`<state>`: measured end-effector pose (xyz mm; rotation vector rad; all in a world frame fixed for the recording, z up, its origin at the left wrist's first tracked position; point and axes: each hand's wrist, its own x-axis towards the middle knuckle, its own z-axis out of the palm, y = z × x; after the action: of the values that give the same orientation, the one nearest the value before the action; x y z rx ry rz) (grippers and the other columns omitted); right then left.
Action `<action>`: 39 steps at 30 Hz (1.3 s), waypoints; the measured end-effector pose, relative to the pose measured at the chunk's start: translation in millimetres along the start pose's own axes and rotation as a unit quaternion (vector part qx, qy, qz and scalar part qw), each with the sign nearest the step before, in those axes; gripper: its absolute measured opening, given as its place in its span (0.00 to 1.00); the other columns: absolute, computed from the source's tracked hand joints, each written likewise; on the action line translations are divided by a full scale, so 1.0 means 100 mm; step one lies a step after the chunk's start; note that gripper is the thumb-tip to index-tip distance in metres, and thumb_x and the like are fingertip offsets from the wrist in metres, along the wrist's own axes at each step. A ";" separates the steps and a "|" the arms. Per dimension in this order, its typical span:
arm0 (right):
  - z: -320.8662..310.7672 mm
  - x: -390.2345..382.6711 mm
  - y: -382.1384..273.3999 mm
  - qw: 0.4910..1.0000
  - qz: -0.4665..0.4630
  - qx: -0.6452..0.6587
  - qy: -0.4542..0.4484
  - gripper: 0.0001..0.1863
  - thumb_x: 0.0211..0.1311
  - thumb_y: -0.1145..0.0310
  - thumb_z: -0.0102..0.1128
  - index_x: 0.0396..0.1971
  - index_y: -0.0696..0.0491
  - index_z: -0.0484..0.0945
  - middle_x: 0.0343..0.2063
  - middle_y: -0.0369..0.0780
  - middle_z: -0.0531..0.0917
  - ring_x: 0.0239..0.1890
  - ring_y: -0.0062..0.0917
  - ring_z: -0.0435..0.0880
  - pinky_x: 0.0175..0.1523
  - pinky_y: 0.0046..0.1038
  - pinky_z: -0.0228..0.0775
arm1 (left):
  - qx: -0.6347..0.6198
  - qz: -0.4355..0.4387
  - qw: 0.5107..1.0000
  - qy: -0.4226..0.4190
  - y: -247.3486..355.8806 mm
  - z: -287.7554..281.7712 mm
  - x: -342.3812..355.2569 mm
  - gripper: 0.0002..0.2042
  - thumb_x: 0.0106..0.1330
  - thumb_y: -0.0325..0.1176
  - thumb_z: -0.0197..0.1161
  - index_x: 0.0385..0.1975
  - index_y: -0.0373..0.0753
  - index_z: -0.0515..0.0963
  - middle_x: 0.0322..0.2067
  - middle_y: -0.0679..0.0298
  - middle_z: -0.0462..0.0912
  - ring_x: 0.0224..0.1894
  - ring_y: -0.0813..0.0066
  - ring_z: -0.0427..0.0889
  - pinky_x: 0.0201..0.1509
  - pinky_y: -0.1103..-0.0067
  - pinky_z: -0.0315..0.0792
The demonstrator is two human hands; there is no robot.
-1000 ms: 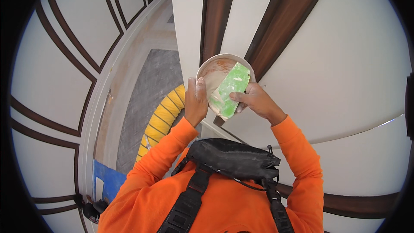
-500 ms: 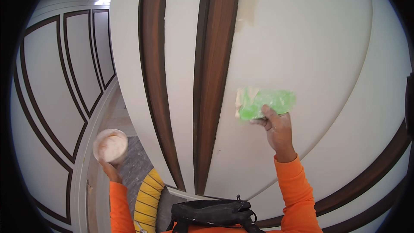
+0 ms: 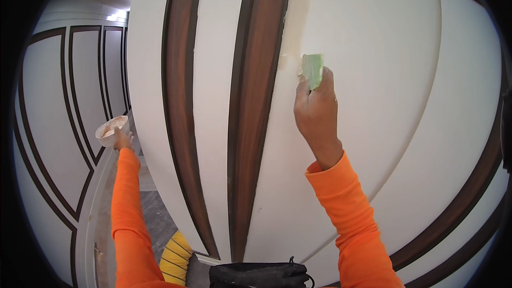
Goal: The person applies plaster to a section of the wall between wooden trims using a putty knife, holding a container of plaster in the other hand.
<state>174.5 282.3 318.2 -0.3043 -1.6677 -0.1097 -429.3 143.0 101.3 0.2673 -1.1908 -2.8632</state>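
My right hand (image 3: 319, 114) is closed on a green putty spreader (image 3: 312, 69) with pale filler on its blade. It is raised near the white wall panel (image 3: 373, 74), just right of a dark brown wood trim strip (image 3: 260, 85). Beside that strip, a beige smear of filler (image 3: 297, 21) runs down the wall and ends close to the spreader. Out to the left, my left hand (image 3: 124, 140) grips a pale bowl (image 3: 104, 141) by its side, thumb over the rim. Pinkish-white filler lies inside the bowl, which tilts somewhat.
Another brown trim strip (image 3: 180, 85) stands farther left. Dark-framed panels (image 3: 45, 96) line the wall at the far left. A yellow ribbed object (image 3: 175, 261) and a black bag (image 3: 256, 276) are low in front of me. Grey flooring (image 3: 156, 216) shows at lower left.
The spreader in my right hand has risen and turned from broadside to nearly upright, nearer the beige smear. My left hand has lifted the bowl up and leftward, tilting it.
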 end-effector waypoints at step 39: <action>-0.58 0.63 0.27 0.880 -0.325 -0.195 -0.287 0.21 0.59 0.85 0.56 0.50 0.54 0.83 0.50 0.36 0.87 0.53 0.37 0.81 0.53 0.34 0.81 | 0.235 0.114 0.965 0.005 -0.82 0.16 -0.07 0.45 0.70 0.64 0.52 0.60 0.15 0.67 0.60 0.33 0.75 0.61 0.41 0.78 0.66 0.63 0.71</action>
<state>231.8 302.3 385.1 -0.0551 -2.2854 -0.9490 -421.7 213.0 55.3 0.1406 -1.7584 -2.3509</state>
